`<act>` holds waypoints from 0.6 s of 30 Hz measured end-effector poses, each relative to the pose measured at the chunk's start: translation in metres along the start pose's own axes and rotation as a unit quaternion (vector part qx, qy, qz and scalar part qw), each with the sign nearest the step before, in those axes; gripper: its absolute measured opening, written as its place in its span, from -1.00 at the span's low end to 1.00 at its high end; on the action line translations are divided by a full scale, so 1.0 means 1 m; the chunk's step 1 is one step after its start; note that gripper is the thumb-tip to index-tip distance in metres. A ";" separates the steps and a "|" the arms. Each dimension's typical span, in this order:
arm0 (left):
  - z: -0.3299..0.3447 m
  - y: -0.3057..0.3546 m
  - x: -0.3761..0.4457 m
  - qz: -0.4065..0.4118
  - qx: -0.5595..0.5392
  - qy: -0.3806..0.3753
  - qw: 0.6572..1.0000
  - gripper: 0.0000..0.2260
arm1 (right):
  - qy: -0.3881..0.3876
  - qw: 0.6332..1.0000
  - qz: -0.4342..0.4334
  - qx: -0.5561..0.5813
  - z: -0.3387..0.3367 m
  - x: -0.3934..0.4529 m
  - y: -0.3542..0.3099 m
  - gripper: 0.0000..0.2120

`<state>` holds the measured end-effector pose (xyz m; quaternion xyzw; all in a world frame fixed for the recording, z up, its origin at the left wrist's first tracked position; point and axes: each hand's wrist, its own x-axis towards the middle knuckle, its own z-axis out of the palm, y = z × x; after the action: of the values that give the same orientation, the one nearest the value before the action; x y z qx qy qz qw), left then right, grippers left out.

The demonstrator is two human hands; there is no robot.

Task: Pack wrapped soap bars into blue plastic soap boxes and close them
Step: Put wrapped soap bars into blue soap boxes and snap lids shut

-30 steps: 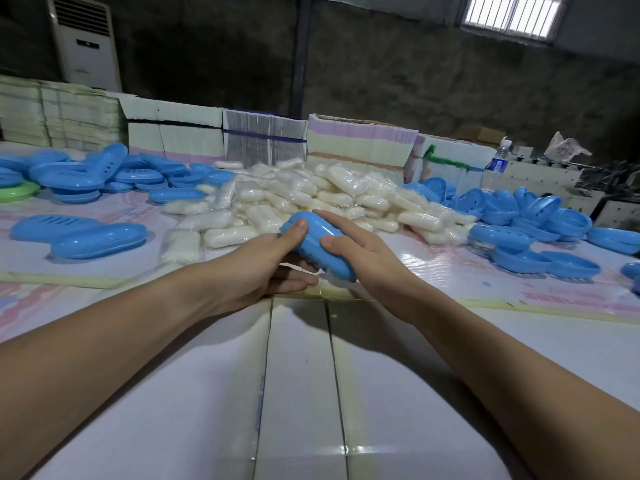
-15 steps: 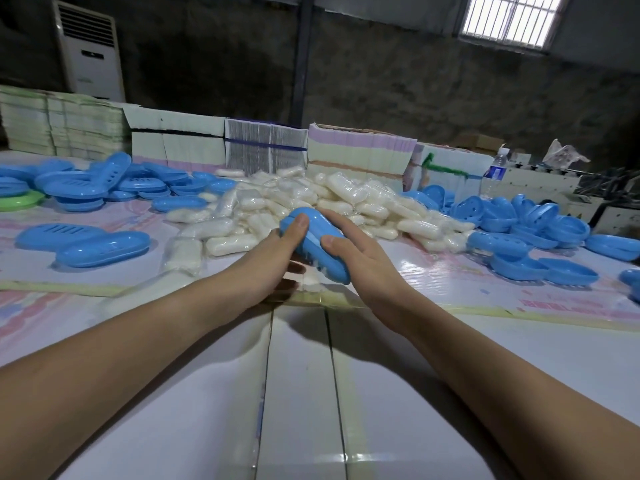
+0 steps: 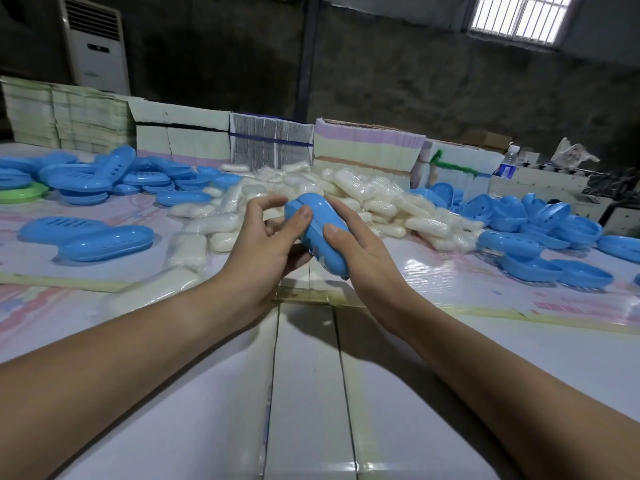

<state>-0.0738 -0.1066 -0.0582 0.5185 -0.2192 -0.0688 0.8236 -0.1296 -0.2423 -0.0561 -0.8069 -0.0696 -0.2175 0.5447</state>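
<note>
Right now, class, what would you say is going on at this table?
A person is packing soap. Both hands hold one blue soap box above the table: the left hand has its thumb on top, and the right hand grips the other side. The box looks closed or nearly so. Behind it lies a pile of wrapped soap bars, with open blue box halves heaped to either side.

You hold a plain blue soap box (image 3: 317,233); behind it lie milky-white wrapped soaps (image 3: 349,192); left of it, one green dish (image 3: 20,195) among blue ones.
</note>
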 end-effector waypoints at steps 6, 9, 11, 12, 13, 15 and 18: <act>0.000 0.000 -0.002 0.016 0.016 -0.006 1.000 -0.86 | -0.004 1.000 0.004 0.007 0.001 0.000 0.002 -0.52; 0.002 -0.001 -0.003 -0.004 0.013 -0.007 1.000 -0.86 | -0.003 1.000 0.000 0.007 -0.001 -0.001 0.002 -0.63; 0.003 -0.001 -0.004 -0.010 0.006 -0.011 1.000 -0.84 | -0.002 1.000 0.000 0.015 -0.002 -0.002 0.002 -0.68; 0.004 0.000 -0.004 -0.009 0.002 -0.012 1.000 -0.83 | -0.003 1.000 -0.001 0.016 -0.002 -0.002 0.002 -0.69; 0.004 0.000 -0.004 -0.007 -0.003 -0.012 1.000 -0.82 | -0.005 1.000 -0.003 0.016 -0.002 -0.002 0.001 -0.69; 0.004 0.002 -0.004 -0.010 -0.019 -0.013 1.000 -0.75 | -0.010 1.000 -0.004 0.013 -0.001 -0.002 -0.001 -0.68; 0.003 0.003 -0.005 -0.031 -0.036 -0.024 0.999 -0.68 | -0.019 1.000 0.001 0.012 0.000 -0.002 -0.001 -0.66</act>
<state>-0.0798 -0.1064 -0.0557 0.4933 -0.2202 -0.1152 0.8336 -0.1324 -0.2417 -0.0559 -0.8044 -0.0816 -0.2007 0.5532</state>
